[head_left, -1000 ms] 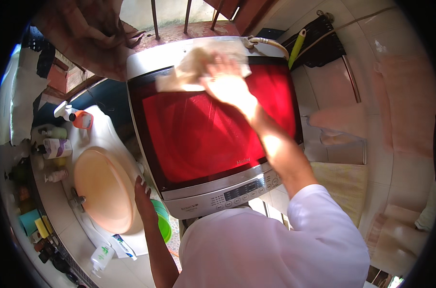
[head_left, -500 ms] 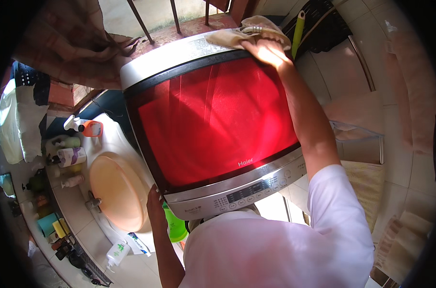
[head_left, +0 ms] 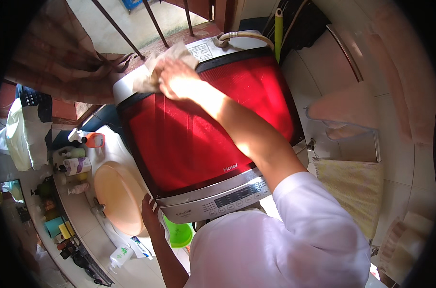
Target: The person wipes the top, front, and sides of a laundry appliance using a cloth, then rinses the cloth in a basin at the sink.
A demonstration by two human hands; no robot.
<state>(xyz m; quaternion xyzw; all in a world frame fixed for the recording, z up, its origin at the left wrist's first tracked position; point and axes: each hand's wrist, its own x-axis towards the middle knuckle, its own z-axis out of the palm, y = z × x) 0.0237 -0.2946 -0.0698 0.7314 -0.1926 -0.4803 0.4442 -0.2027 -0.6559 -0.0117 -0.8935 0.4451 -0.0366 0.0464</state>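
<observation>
A top-loading washing machine with a red lid [head_left: 179, 139] and a silver control panel [head_left: 227, 198] stands in front of me. My right hand [head_left: 178, 79] is closed on a beige cloth [head_left: 172, 55], pressed on the machine's silver back edge near its far left corner. My right forearm crosses over the lid. At the near left corner of the machine, my left hand [head_left: 151, 213] rests against its side with the fingers stretched out, holding nothing.
A hose [head_left: 246, 35] is fitted at the machine's back. On the left stand a washbasin [head_left: 116, 197], an orange spray bottle [head_left: 94, 139] and several other bottles. A green bucket [head_left: 179, 234] sits below the panel. A yellow towel [head_left: 352, 187] hangs at the right.
My right hand has swept the cloth leftward along the machine's back edge, from the far right to the far left, uncovering the hose fitting. My left hand stays at the near left corner.
</observation>
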